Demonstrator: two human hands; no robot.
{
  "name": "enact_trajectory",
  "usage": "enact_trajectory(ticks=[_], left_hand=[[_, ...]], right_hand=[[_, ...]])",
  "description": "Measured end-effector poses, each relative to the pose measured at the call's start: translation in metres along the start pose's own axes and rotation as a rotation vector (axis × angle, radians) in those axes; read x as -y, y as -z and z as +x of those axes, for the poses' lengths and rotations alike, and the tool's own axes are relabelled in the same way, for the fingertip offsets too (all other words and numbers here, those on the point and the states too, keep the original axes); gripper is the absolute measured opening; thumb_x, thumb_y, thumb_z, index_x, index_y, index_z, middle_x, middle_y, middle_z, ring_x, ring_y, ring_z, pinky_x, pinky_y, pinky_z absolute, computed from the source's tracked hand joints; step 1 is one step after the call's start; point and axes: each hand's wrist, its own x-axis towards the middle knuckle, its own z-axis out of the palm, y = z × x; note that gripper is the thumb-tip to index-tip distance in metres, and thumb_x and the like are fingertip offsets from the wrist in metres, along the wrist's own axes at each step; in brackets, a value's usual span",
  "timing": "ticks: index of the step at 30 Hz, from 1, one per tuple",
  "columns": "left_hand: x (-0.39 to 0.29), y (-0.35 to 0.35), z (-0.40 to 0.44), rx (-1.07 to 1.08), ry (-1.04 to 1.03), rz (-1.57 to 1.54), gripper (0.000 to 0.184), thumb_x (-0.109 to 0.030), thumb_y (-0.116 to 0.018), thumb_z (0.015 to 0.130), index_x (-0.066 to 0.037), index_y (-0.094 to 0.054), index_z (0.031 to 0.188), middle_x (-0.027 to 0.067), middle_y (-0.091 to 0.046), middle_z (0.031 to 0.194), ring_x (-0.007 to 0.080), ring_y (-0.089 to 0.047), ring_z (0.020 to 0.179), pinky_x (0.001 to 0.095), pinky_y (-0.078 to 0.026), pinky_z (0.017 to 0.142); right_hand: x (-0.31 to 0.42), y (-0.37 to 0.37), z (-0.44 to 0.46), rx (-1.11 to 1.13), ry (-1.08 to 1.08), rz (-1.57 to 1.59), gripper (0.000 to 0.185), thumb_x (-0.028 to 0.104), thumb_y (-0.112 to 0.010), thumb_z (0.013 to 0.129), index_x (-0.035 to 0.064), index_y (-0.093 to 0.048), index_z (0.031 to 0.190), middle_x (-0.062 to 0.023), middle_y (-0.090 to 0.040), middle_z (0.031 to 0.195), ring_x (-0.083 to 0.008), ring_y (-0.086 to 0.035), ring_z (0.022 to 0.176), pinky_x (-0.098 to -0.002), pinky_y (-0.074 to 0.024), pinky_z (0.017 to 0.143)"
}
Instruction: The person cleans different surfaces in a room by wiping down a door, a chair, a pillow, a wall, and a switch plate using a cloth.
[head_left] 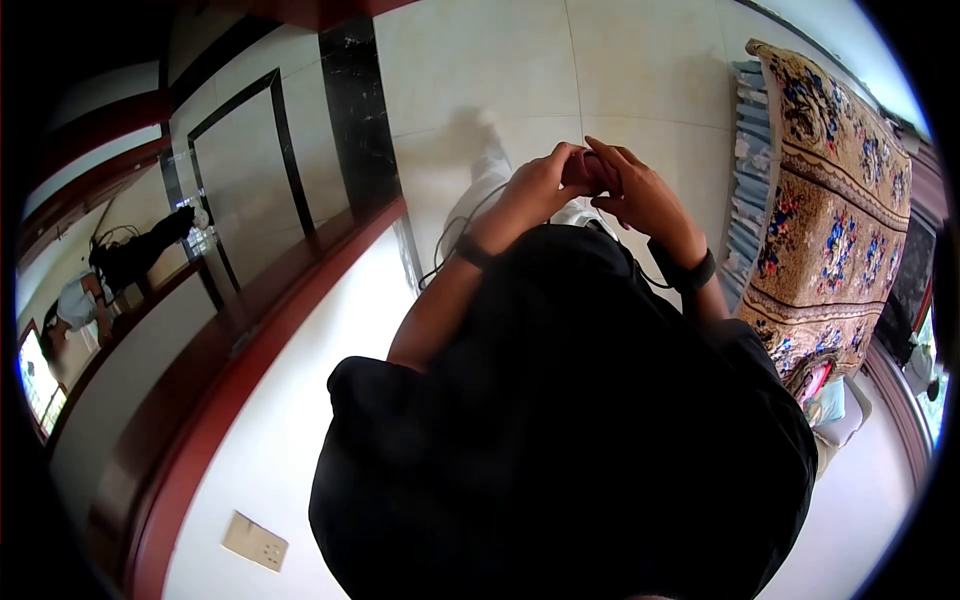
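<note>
In front of my black shirt, both hands meet around a small, dark reddish object. My left hand has its fingers curled against the left side of it. From the other side my right hand wraps over it, thumb below and fingers above. The fingers cover much of the object, so its kind cannot be made out. A black band circles my left wrist, and another black band is on my right. Thin dark cables loop beside the left forearm.
A bed with a flowered brown blanket stands at the right. Pale floor tiles lie ahead. To the left are a red-brown door frame and a doorway, where another person appears. A wall socket plate is at lower left.
</note>
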Motion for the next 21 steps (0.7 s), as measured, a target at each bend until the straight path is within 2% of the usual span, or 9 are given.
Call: enact_trajectory(ticks=[5, 8, 9, 12, 14, 15, 16, 18, 21], left_hand=[[0.007, 0.065, 0.098, 0.047, 0.001, -0.004, 0.04, -0.025, -0.077, 0.08, -0.005, -0.056, 0.108, 0.0146, -0.07, 0.09, 0.0339, -0.068, 0.088, 0.0405, -0.053, 0.074], [0.0, 0.117, 0.154, 0.103, 0.016, -0.008, 0.04, -0.025, -0.078, 0.078, -0.006, -0.059, 0.107, 0.0149, -0.07, 0.09, 0.0339, -0.068, 0.087, 0.0395, -0.054, 0.074], [-0.006, 0.135, 0.173, 0.095, -0.008, -0.042, 0.04, -0.025, -0.078, 0.078, -0.007, -0.059, 0.109, 0.0151, -0.07, 0.091, 0.0339, -0.068, 0.087, 0.0392, -0.054, 0.075], [-0.029, 0.186, 0.233, 0.016, -0.101, -0.1, 0.043, -0.018, -0.077, 0.079, -0.005, -0.057, 0.115, 0.016, -0.07, 0.099, 0.0335, -0.068, 0.09, 0.0381, -0.055, 0.078], [-0.044, 0.215, 0.275, -0.038, -0.142, -0.146, 0.044, -0.014, -0.077, 0.079, -0.004, -0.057, 0.117, 0.0157, -0.07, 0.102, 0.0324, -0.069, 0.092, 0.0378, -0.055, 0.079], [-0.062, 0.234, 0.295, -0.016, -0.098, -0.136, 0.043, -0.004, -0.072, 0.083, -0.003, -0.056, 0.123, 0.0135, -0.068, 0.107, 0.0238, -0.069, 0.095, 0.0332, -0.054, 0.084], [-0.068, 0.248, 0.316, -0.045, -0.164, -0.129, 0.043, -0.003, -0.072, 0.083, -0.003, -0.056, 0.123, 0.0131, -0.068, 0.108, 0.0235, -0.069, 0.096, 0.033, -0.054, 0.083], [-0.078, 0.274, 0.358, -0.112, -0.285, -0.118, 0.043, -0.001, -0.071, 0.082, -0.002, -0.056, 0.122, 0.0125, -0.066, 0.109, 0.0227, -0.068, 0.096, 0.0326, -0.055, 0.082], [-0.084, 0.309, 0.418, -0.271, -0.357, -0.056, 0.043, -0.001, -0.074, 0.079, -0.003, -0.058, 0.119, 0.0114, -0.064, 0.11, 0.024, -0.067, 0.092, 0.0325, -0.056, 0.078]], right_hand=[[-0.003, 0.028, 0.099, -0.065, -0.113, 0.203, 0.049, 0.002, -0.061, 0.083, 0.0125, -0.056, 0.131, -0.0155, -0.064, 0.114, -0.0365, -0.065, 0.095, -0.0398, -0.0537, 0.079], [0.009, 0.063, 0.165, -0.062, -0.139, 0.085, 0.044, -0.001, -0.058, 0.084, 0.0105, -0.06, 0.126, -0.0151, -0.067, 0.107, -0.0359, -0.066, 0.092, -0.0396, -0.0538, 0.077], [0.014, 0.076, 0.187, -0.1, -0.074, 0.033, 0.039, -0.001, -0.059, 0.083, 0.0082, -0.062, 0.121, -0.0148, -0.068, 0.102, -0.0353, -0.066, 0.091, -0.0395, -0.0536, 0.076], [0.034, 0.125, 0.249, -0.229, -0.012, 0.038, 0.039, -0.001, -0.061, 0.082, 0.0072, -0.062, 0.12, -0.0148, -0.068, 0.102, -0.0357, -0.066, 0.09, -0.0395, -0.0534, 0.076], [0.048, 0.157, 0.284, -0.287, -0.028, 0.1, 0.037, 0.004, -0.067, 0.082, 0.0059, -0.062, 0.119, -0.0143, -0.067, 0.103, -0.036, -0.066, 0.089, -0.0391, -0.0534, 0.075], [0.056, 0.175, 0.304, -0.318, -0.036, 0.132, 0.038, 0.007, -0.069, 0.083, 0.0054, -0.062, 0.119, -0.014, -0.067, 0.104, -0.0361, -0.066, 0.089, -0.0388, -0.0535, 0.075], [0.066, 0.19, 0.32, -0.346, -0.046, 0.164, 0.039, 0.009, -0.07, 0.083, 0.0055, -0.061, 0.121, -0.0138, -0.066, 0.107, -0.0358, -0.066, 0.09, -0.0385, -0.0538, 0.076], [0.067, 0.213, 0.36, -0.432, 0.089, 0.09, 0.042, 0.011, -0.071, 0.084, 0.0063, -0.059, 0.124, -0.0137, -0.064, 0.113, -0.0352, -0.066, 0.091, -0.0384, -0.0541, 0.077], [0.069, 0.25, 0.428, -0.519, 0.256, 0.017, 0.046, 0.012, -0.071, 0.084, 0.0075, -0.057, 0.127, -0.0137, -0.06, 0.121, -0.035, -0.066, 0.093, -0.0383, -0.0545, 0.079]])
